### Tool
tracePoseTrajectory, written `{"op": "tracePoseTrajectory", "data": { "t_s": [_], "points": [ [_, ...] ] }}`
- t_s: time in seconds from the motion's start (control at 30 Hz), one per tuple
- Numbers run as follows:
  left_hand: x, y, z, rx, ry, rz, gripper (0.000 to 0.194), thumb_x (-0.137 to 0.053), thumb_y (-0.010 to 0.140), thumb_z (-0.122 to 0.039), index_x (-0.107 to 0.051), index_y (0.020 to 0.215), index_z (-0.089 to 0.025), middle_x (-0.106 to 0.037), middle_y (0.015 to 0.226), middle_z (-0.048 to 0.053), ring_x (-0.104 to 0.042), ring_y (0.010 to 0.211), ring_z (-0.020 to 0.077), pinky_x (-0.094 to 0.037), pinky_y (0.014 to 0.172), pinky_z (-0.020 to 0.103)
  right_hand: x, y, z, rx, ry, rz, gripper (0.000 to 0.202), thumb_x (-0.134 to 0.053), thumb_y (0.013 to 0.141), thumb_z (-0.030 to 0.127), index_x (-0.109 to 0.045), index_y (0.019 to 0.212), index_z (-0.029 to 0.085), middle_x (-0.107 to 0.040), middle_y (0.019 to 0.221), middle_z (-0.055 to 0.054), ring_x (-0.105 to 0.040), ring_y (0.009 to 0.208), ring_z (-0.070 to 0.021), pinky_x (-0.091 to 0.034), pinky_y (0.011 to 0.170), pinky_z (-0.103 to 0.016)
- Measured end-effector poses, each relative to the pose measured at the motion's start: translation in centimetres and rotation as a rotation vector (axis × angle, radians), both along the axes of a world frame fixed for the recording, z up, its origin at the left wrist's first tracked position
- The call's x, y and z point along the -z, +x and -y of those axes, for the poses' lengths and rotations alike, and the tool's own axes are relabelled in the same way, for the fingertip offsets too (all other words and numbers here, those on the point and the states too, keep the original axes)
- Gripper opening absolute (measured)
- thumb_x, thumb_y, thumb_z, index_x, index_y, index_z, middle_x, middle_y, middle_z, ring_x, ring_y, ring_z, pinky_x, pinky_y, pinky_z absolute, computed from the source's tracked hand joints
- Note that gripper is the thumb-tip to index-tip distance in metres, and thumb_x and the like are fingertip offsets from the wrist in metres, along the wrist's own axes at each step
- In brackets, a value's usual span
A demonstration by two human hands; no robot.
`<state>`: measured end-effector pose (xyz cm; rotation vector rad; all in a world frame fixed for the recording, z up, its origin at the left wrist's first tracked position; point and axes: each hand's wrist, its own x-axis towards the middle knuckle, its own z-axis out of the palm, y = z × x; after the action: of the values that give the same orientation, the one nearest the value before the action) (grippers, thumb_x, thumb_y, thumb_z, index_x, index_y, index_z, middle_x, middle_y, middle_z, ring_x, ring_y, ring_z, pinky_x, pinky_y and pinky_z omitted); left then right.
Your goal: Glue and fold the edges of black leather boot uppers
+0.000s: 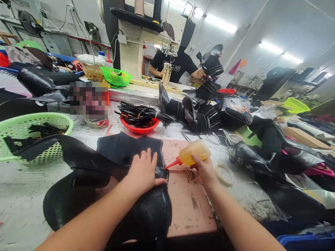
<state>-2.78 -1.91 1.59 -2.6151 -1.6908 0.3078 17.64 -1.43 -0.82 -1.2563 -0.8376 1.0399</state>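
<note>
My left hand (142, 170) lies flat on a black leather-like boot upper (154, 209), fingers spread, thumb pointing toward its stitched right edge. In my right hand (205, 170) is a squeeze glue bottle (196, 152) holding yellowish liquid. Its red nozzle points left and down, with the tip at the edge of the black piece, close to my left thumb. The boot upper rests partly on a pinkish board (188, 205). A roll of tape (224, 173) lies just right of my right hand.
A green basket (39, 120) with black strips stands left; a red bowl (140, 129) of black strips sits ahead. Black boot parts (199, 116) are piled beyond and along the right. Behind a sewing machine (131, 48), a co-worker (175, 66) in a black shirt holds a boot part.
</note>
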Motion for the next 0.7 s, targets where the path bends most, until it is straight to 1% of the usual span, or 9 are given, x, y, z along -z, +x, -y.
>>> {"op": "tracePoseTrajectory", "data": {
  "t_s": [0.07,0.2,0.37,0.57,0.7],
  "points": [
    [0.1,-0.1,0.0,0.017,-0.005,0.018,0.100,-0.041,0.065,-0.078,-0.032,0.135,-0.008,-0.027,0.139,0.026,-0.035,0.119,0.0398,-0.035,0.087,0.047,-0.1,-0.1,0.3,-0.005,0.008,-0.002,0.050,-0.077,0.046,0.045,-0.056,0.080,0.015,-0.059,0.070,0.000,-0.054,0.055,-0.0131,-0.039,0.036,-0.019],
    [0.2,-0.4,0.0,0.044,-0.011,0.046,0.117,-0.043,0.052,-0.086,-0.030,0.135,-0.005,-0.025,0.139,0.028,-0.030,0.121,0.0420,-0.032,0.089,0.049,0.0,0.0,1.1,-0.022,-0.003,-0.034,0.051,-0.078,0.046,0.044,-0.056,0.082,0.016,-0.059,0.068,0.001,-0.054,0.053,-0.0122,-0.039,0.035,-0.018],
    [0.0,-0.6,-0.1,0.053,-0.051,0.048,0.130,-0.049,0.038,-0.088,-0.027,0.137,-0.005,-0.021,0.141,0.027,-0.028,0.122,0.0416,-0.031,0.090,0.048,0.4,0.2,2.1,-0.031,-0.014,-0.045,0.050,-0.078,0.047,0.043,-0.055,0.082,0.016,-0.059,0.068,0.001,-0.053,0.050,-0.0119,-0.040,0.035,-0.020],
    [-0.4,-0.6,-0.1,0.064,-0.074,0.031,0.136,-0.053,0.032,-0.087,-0.026,0.137,-0.005,-0.021,0.141,0.028,-0.030,0.120,0.0405,-0.032,0.088,0.046,0.3,-0.1,3.4,0.007,-0.070,-0.076,0.053,-0.080,0.042,0.044,-0.054,0.079,0.017,-0.058,0.066,0.001,-0.053,0.051,-0.0128,-0.039,0.033,-0.020],
    [-0.3,-0.6,-0.2,0.080,-0.081,0.013,0.136,-0.051,0.031,-0.088,-0.024,0.138,-0.007,-0.019,0.142,0.027,-0.030,0.120,0.0399,-0.032,0.087,0.045,0.8,0.0,4.1,0.016,-0.049,-0.066,0.049,-0.079,0.045,0.042,-0.056,0.079,0.018,-0.059,0.067,0.001,-0.054,0.054,-0.0134,-0.039,0.034,-0.019]
  ]
}}
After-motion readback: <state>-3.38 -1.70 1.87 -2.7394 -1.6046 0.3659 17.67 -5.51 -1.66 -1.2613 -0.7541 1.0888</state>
